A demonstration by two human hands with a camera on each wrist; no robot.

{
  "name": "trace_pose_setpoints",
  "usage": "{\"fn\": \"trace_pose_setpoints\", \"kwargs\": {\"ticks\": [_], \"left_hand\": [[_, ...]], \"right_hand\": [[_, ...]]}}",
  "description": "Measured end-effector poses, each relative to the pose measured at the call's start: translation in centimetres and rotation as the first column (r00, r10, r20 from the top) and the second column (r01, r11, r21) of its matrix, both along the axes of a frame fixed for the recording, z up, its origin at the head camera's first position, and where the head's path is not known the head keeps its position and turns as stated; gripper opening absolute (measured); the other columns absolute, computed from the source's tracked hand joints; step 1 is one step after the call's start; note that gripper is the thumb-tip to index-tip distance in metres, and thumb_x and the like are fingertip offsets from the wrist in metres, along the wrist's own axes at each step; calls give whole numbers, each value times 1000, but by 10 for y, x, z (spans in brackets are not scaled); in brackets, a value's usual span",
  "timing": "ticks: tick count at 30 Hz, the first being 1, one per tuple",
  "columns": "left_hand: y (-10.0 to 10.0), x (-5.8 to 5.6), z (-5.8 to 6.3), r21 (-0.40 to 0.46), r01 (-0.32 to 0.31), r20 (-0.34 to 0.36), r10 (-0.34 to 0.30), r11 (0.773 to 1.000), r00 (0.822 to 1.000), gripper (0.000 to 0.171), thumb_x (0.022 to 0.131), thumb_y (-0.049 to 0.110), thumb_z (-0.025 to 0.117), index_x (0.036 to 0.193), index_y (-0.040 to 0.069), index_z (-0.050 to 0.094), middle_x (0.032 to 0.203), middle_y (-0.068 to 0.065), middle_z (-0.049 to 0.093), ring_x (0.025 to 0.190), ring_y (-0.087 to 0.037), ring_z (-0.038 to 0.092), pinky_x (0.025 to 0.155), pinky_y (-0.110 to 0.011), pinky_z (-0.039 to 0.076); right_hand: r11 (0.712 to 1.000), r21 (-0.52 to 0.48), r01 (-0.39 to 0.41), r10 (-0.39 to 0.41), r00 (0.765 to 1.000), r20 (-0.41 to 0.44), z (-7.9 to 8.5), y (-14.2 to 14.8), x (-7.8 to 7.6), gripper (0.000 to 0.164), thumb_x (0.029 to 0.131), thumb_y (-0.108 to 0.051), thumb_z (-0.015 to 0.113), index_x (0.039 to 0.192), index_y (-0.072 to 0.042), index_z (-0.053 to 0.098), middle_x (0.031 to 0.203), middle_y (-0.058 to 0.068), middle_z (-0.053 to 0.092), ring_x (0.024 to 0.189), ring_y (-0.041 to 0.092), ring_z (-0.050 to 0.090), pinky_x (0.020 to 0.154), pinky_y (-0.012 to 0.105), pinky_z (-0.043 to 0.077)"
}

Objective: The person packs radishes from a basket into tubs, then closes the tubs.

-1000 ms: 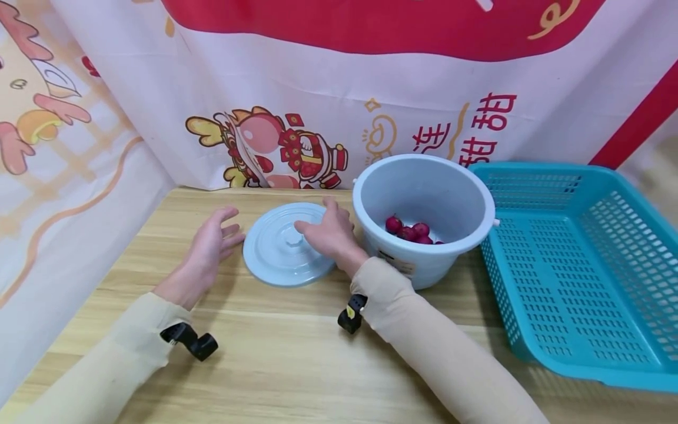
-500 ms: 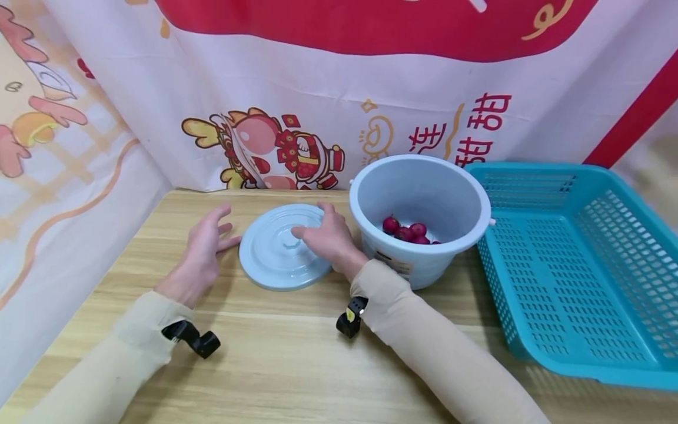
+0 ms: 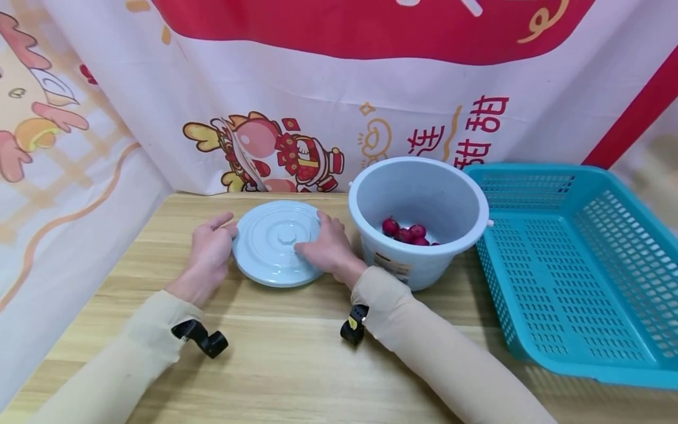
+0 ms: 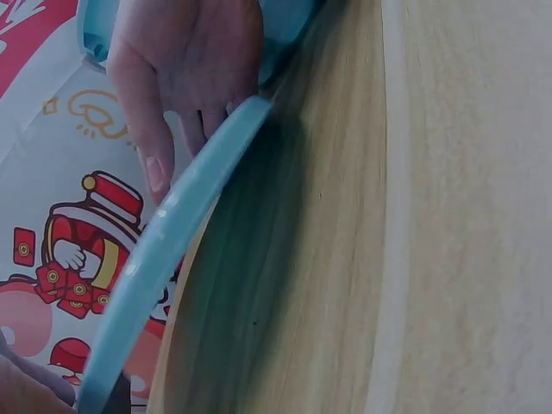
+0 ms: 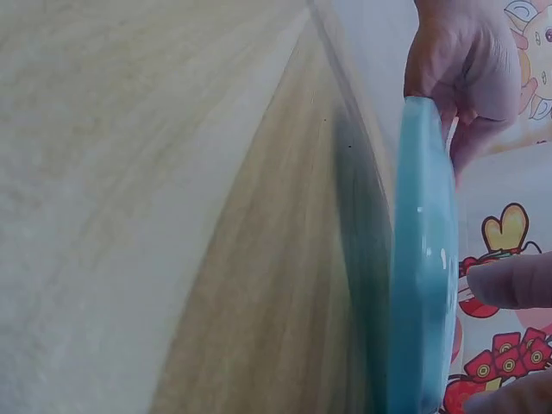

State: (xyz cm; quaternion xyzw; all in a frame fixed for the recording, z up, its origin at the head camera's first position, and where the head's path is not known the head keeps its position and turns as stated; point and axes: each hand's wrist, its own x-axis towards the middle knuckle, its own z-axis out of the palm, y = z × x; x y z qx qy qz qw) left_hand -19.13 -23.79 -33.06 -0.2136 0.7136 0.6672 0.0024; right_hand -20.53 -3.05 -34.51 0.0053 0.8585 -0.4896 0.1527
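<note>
A round light-blue lid with a small central knob is raised a little off the wooden table, its shadow beneath it in both wrist views. My left hand grips the lid's left rim. At the right rim my right hand holds the lid, its thumb over the top and the other fingers partly hidden. Beside that hand stands a light-blue bucket with several round, dark-red radish-like pieces at its bottom. The right wrist view shows the lid edge-on, with my left hand at its far end.
A teal perforated plastic basket stands to the right of the bucket. Printed white and red cloth hangs behind the wooden table and along its left side.
The lid has come up off the table and slightly to the left. My left hand has closed onto its left rim, while my right hand stays at the right rim.
</note>
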Motion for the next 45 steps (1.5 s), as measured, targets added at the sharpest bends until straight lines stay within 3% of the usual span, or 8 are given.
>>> {"fn": "trace_pose_setpoints", "kwargs": {"ticks": [6,12,20,24,32,36,39,45], "left_hand": [[0,2,1,-1,3,-6,-3,1000,1000,53,100,5,39,152,11,36,146,-12,40,134,-17,43,107,-21,43],[-13,5,18,118,34,-47,-29,992,999,52,104,10,32,156,9,25,165,-8,17,149,-18,24,109,-21,38],[-26,11,52,63,90,-122,-81,994,989,61,104,20,36,159,11,11,167,0,2,151,-15,13,116,-25,28],[-21,12,71,-12,96,-130,-97,995,987,70,103,25,45,160,12,7,167,-2,3,149,-14,21,107,-18,40],[15,5,106,-88,133,-163,-147,987,976,72,102,25,49,159,12,7,167,-6,7,147,-16,30,105,-19,43],[43,1,118,-148,167,-166,-191,975,967,72,101,22,50,159,10,9,167,-5,9,144,-16,36,96,-15,48],[67,-1,122,-209,203,-151,-237,957,960,75,100,22,53,159,10,10,167,-3,10,142,-15,37,106,-21,43],[116,-5,119,-232,285,-108,-315,930,943,77,96,22,57,159,11,14,162,-6,29,114,-15,55,111,-31,38]], "right_hand": [[1000,-13,10,-11,1000,-27,-3,0,1,86,87,-25,71,158,-20,22,162,9,24,145,26,33,119,42,30],[996,-87,29,-37,994,-99,7,-5,2,80,91,-33,68,156,-15,25,157,6,36,142,23,39,117,40,33],[997,73,-38,54,972,-230,65,-16,13,88,93,-45,63,159,-10,17,163,6,26,149,21,29,120,35,28],[989,138,-54,90,960,-266,96,-12,15,90,93,-46,61,158,-5,15,164,9,22,150,21,25,122,33,24],[975,219,-26,98,941,-325,140,22,11,67,92,-44,61,143,-5,42,132,5,55,116,16,52,103,30,45],[977,211,-15,77,954,-288,152,51,9,54,93,-42,60,134,-9,50,117,2,58,106,15,54,93,28,47],[975,221,8,53,963,-265,158,76,8,45,93,-41,60,126,-11,53,109,3,58,102,17,53,87,29,46],[963,267,37,17,980,-198,160,130,12,62,93,-43,61,144,-13,43,128,7,55,113,22,50,94,39,49]]}}
